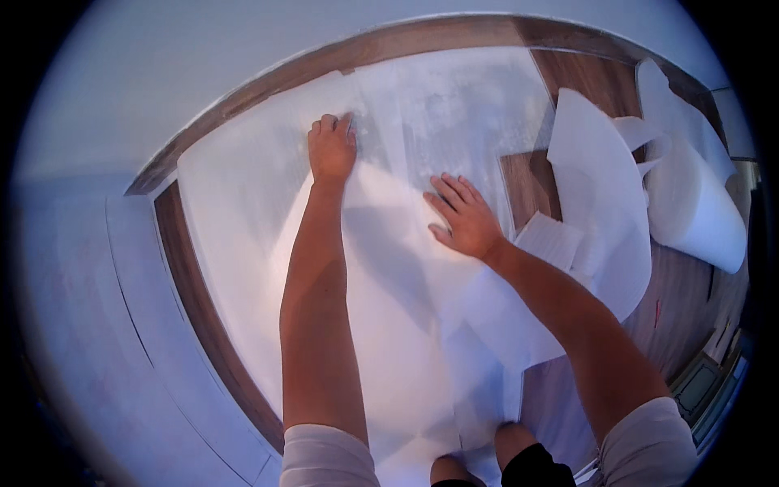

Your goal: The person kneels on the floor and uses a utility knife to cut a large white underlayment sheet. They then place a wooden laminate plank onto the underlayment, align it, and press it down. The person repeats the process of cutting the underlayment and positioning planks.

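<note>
Thin white foam sheeting lies spread over the wood floor in front of me, with a seam or overlap running through its middle. My left hand rests on its far part, fingers curled, with thumb and forefinger near a small dark or grey thing too unclear to name. Nearer to me and to the right, my right hand lies flat on the sheeting with its fingers spread, holding nothing. A small folded white piece sits just beyond my right wrist.
A loose, curved white sheet and a thick white foam roll lie at the right. Brown wood floor shows between the sheets. A brown skirting follows the wall. A greenish panel-like object stands at the lower right.
</note>
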### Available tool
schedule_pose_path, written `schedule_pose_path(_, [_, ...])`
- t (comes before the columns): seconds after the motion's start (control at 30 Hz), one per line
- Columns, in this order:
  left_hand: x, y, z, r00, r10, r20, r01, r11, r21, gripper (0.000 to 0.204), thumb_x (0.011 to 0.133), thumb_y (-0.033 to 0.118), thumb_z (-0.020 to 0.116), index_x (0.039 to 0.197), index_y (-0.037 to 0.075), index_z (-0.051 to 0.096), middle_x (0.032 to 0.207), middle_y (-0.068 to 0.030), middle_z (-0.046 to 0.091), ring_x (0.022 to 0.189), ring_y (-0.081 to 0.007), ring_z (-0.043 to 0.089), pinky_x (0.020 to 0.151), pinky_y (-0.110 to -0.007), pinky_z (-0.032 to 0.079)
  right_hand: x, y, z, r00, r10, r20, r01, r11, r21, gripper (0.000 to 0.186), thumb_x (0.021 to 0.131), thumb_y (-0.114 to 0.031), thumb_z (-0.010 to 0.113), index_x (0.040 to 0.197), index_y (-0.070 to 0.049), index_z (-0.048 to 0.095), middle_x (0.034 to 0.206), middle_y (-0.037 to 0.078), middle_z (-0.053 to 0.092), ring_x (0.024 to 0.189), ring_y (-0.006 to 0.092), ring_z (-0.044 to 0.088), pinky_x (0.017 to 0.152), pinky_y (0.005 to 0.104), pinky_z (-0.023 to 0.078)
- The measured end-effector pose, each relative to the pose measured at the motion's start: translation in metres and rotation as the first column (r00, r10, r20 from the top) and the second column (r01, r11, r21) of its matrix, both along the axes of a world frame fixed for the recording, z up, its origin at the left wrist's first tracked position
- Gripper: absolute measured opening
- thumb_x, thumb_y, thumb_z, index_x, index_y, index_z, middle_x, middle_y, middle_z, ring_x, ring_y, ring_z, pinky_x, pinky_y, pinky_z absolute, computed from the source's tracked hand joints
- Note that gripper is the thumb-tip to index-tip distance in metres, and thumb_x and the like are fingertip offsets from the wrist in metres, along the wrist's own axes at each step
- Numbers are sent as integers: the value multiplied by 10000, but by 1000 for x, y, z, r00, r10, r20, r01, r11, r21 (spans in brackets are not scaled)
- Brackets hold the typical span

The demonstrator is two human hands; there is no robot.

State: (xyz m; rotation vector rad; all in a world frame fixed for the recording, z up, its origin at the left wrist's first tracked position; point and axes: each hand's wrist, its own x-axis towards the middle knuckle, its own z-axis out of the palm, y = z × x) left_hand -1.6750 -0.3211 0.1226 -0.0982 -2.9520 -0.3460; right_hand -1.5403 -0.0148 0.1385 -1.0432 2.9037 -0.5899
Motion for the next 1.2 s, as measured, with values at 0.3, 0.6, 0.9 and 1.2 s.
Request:
schedule_pose_path(0.3, [-37, 16, -16, 981, -17, -192, 36, 994, 99, 420, 926, 108, 634, 1346, 94, 647, 1399, -92, 600, 1256, -342, 540, 1093, -468, 427, -1, -1, 13, 994, -35, 102, 35, 999, 7, 566, 915, -345, 734, 1415, -117, 602, 1551, 128, 493, 1477, 326, 411, 1233, 525, 316])
schedule_pose_path(0.6, [-52, 15, -11, 979, -92, -181, 126, 975, 183, 567, 884, 53, 617, 1450, 82, 589, 1548, -89, 534, 1391, -351, 481, 1199, -460, 366, -219, -127, -7, 661, -619, 425, 750, 535, -388, 613, 849, -332, 810, 1300, 40, 628, 1280, 257, 653, 1199, 424, 616, 1031, 442, 498])
schedule_pose_path(0.9, [-52, 9, -12, 984, -72, -165, 105, 974, 199, 566, 873, 60, 646, 1433, 138, 606, 1535, -22, 552, 1403, -323, 480, 1211, -476, 355, -271, -163, -23, 854, -463, 236, 508, 841, -187, 272, 855, -286, 789, 1043, -90, 775, 1059, 166, 743, 999, 410, 680, 900, 467, 551])
schedule_pose_path(1.2, [-50, 4, -13, 986, -66, -151, 87, 987, 136, 587, 879, 76, 644, 1459, 160, 605, 1533, -28, 558, 1382, -319, 501, 1183, -458, 370, -206, -106, -14, 989, -150, 15, 140, 879, -455, 68, 819, -83, 747, 885, -80, 730, 918, 131, 649, 932, 373, 577, 868, 481, 472])
